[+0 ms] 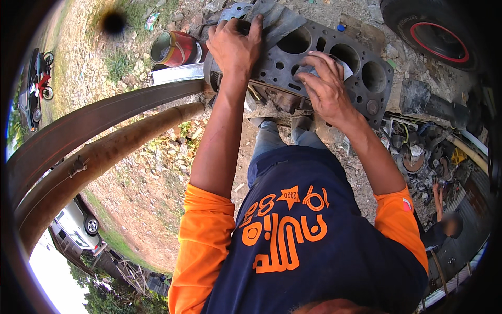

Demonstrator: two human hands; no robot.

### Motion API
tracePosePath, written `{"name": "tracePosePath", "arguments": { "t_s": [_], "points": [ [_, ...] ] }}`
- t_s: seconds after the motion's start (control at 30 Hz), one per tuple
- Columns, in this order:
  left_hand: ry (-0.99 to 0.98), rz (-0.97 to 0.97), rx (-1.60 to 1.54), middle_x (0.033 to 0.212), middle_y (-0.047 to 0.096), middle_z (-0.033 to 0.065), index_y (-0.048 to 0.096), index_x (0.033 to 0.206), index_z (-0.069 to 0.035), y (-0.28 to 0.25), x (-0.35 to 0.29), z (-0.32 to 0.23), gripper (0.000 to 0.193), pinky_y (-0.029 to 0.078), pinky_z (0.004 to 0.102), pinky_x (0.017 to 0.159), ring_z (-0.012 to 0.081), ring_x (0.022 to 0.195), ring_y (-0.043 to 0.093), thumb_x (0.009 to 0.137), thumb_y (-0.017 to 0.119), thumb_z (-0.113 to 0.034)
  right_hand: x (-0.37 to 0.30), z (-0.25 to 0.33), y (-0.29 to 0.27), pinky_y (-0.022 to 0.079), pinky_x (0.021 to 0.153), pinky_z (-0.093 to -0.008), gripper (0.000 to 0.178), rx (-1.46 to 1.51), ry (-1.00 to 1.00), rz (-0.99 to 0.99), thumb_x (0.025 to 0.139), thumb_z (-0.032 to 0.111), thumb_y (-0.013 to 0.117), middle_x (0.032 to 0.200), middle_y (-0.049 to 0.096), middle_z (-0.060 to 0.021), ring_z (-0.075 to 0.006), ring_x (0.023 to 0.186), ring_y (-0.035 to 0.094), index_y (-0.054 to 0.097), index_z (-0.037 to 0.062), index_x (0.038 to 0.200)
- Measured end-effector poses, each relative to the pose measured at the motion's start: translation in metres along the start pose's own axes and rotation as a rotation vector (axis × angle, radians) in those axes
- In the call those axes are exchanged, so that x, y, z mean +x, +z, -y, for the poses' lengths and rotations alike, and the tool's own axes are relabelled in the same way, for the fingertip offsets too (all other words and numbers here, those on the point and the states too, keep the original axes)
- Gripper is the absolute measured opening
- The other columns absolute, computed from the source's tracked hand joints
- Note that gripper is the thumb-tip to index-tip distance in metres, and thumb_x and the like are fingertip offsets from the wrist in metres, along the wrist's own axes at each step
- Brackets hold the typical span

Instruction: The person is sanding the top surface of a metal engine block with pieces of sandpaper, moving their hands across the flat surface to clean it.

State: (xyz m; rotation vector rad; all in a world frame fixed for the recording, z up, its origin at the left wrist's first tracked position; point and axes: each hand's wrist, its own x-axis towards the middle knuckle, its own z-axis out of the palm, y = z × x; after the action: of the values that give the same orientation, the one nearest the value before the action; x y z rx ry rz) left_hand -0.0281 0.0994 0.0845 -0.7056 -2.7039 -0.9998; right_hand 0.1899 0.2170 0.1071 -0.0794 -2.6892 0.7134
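Note:
A grey metal engine block (308, 70) with several round cylinder bores lies in front of me at the top of the view. My left hand (234, 48) rests on its left end, thumb and fingers spread apart. A thin dark-grey sheet (280, 23) lies loosely over the block beside that thumb. My right hand (329, 91) bends over the flat top face between the bores. Its fingers are closed on a small light-grey piece of sheet (346, 71), pressed against the metal; whether this is abrasive paper or cloth I cannot tell.
Left of the block stands a red bucket (180, 48). A curved metal beam (110, 112) and a rusty pipe (115, 133) run along my left. A wheel with a red rim (439, 42) is at the far right. Mixed parts (418, 152) and another person (444, 227) are at right.

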Motion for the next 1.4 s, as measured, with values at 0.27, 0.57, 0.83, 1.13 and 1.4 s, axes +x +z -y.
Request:
{"name": "tracePosePath", "arguments": {
  "t_s": [0.27,0.57,0.83,1.13,1.4],
  "points": [
    [0.010,-0.004,-0.025,0.100,0.075,0.0180,0.081,0.089,-0.002,0.000,-0.001,0.002,0.053,0.046,0.0494,0.098,0.0402,0.107,0.062,0.089,0.076,-0.055,-0.003,-0.016,-0.028,0.043,0.109,-0.0479,0.028,-0.081,-0.083,0.008,0.087,0.000,0.074,0.120,0.073,-0.0110,-0.0314,0.131,0.062,0.076,0.0034,0.115],
    [0.047,-0.067,0.027,0.092,0.077,0.0212,0.082,0.085,-0.002,0.003,0.000,0.002,0.056,0.052,0.0495,0.094,0.0424,0.101,0.068,0.088,0.078,-0.057,-0.003,-0.019,-0.026,0.047,0.105,-0.0482,0.042,-0.060,-0.117,0.124,0.077,-0.002,0.081,0.119,0.064,-0.0140,-0.0329,0.127,0.059,0.075,0.0015,0.118],
    [-0.005,0.011,-0.040,0.101,0.076,0.0179,0.082,0.088,-0.002,0.000,-0.001,0.001,0.055,0.045,0.0490,0.098,0.0394,0.108,0.062,0.089,0.076,-0.056,0.014,-0.027,-0.036,0.049,0.100,-0.0484,0.038,-0.048,-0.177,0.089,0.075,-0.001,0.083,0.110,0.064,-0.0132,-0.0332,0.114,0.063,0.075,0.0011,0.112],
    [-0.018,0.012,-0.025,0.103,0.076,0.0180,0.082,0.089,-0.003,-0.001,-0.002,0.000,0.053,0.045,0.0486,0.099,0.0392,0.110,0.062,0.089,0.076,-0.055,0.015,-0.026,-0.037,0.051,0.096,-0.0452,0.032,-0.073,-0.243,0.147,0.075,0.000,0.082,0.106,0.065,-0.0105,-0.0303,0.109,0.065,0.076,0.0049,0.106],
    [0.060,-0.084,0.028,0.091,0.077,0.0207,0.081,0.085,-0.001,0.002,0.000,0.001,0.056,0.053,0.0508,0.093,0.0425,0.099,0.068,0.088,0.079,-0.057,0.021,-0.029,-0.038,0.050,0.093,-0.0445,0.027,-0.038,-0.309,0.171,0.079,0.002,0.078,0.102,0.066,-0.0106,-0.0299,0.104,0.065,0.076,0.0040,0.105]
  ]
}}
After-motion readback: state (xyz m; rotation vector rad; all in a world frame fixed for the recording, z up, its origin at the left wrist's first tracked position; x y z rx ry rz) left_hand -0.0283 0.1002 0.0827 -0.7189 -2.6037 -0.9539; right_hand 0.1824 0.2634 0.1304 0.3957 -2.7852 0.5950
